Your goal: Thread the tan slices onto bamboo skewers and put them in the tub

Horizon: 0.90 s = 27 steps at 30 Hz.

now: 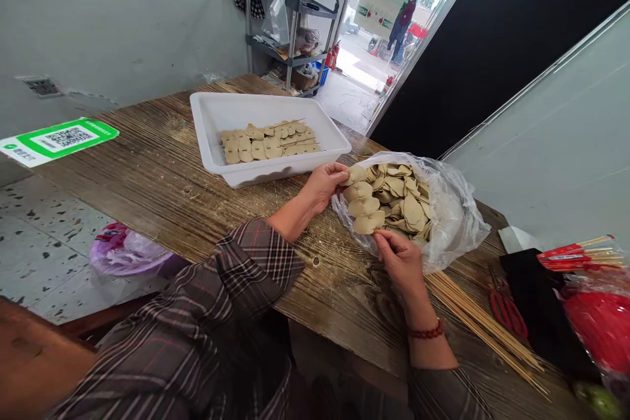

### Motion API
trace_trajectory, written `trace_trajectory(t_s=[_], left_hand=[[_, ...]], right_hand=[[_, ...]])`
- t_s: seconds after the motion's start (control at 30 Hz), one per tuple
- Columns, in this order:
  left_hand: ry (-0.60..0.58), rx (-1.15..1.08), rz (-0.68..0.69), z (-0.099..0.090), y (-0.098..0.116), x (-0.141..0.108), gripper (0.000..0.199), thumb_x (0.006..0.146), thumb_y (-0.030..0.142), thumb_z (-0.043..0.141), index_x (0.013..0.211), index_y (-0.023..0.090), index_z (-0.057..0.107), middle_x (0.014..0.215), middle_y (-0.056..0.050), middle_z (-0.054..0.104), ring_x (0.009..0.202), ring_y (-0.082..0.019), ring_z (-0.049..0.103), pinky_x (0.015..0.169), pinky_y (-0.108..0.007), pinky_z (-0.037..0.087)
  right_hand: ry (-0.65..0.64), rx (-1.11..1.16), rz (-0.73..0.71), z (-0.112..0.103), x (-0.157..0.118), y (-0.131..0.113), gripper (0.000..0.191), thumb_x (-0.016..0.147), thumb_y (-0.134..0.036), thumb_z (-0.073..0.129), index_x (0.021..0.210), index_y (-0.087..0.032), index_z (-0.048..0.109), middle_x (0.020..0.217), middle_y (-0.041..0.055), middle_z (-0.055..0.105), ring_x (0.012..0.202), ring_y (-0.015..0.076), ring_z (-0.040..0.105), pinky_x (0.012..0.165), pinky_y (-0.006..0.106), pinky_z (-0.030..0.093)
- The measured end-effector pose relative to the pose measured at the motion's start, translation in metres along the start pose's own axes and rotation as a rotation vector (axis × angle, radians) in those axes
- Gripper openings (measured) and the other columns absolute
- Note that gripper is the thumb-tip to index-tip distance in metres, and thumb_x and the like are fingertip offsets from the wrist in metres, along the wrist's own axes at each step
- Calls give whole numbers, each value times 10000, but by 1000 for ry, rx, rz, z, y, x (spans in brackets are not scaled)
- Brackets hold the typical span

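Observation:
Between my two hands is a skewer threaded with several flat, pale tan slices point(363, 205), held over the near edge of an open plastic bag point(450, 216). My left hand point(325, 185) pinches the slice at the far end. At the near end, my right hand point(398, 256) has its fingers closed on the skewer, most of which is hidden. Loose slices point(406, 200) of the same kind fill the bag. Beyond my left hand stands a white plastic tub point(275, 174) with rows of skewered slices point(266, 144) lying in it.
Bare bamboo skewers point(485, 321) lie right of my right hand, beside red-handled scissors point(506, 308) and a red plastic-wrapped bundle point(600, 328). A QR-code card point(63, 139) is at the table's left. Below sits a purple bin point(128, 256); a cart point(290, 13) stands behind.

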<state>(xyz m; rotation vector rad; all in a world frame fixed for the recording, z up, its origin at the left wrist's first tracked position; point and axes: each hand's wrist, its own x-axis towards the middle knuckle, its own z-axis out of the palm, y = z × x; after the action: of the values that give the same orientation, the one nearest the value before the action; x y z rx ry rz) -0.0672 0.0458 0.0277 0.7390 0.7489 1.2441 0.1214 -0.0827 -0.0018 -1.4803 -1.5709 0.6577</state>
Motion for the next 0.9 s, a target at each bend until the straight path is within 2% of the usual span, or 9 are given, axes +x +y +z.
trace_trajectory(t_s=[0.33,0.67,0.9], left_hand=[[14,93,119,1,-3,0,166,621,198,709,722,133,594,635,12,618,556,-85,531,548,-217,430],[47,31,114,0,-7,3,226,593,225,739,722,146,571,617,19,608,563,-98,545,566,-235,458],[33,114,165,0,-8,2,182,632,218,707,719,148,563,603,22,594,545,-86,526,555,-217,433]], right_hand=[[-14,48,58,1,0,1,309,865,-418,586,896,-147,733,500,-42,512,472,106,454,493,241,342],[-18,92,81,4,1,-1,329,847,-419,598,937,-133,734,489,-45,502,457,101,438,475,237,327],[-21,135,124,6,-2,-2,337,855,-439,594,935,-139,725,504,-45,494,469,99,421,477,234,322]])
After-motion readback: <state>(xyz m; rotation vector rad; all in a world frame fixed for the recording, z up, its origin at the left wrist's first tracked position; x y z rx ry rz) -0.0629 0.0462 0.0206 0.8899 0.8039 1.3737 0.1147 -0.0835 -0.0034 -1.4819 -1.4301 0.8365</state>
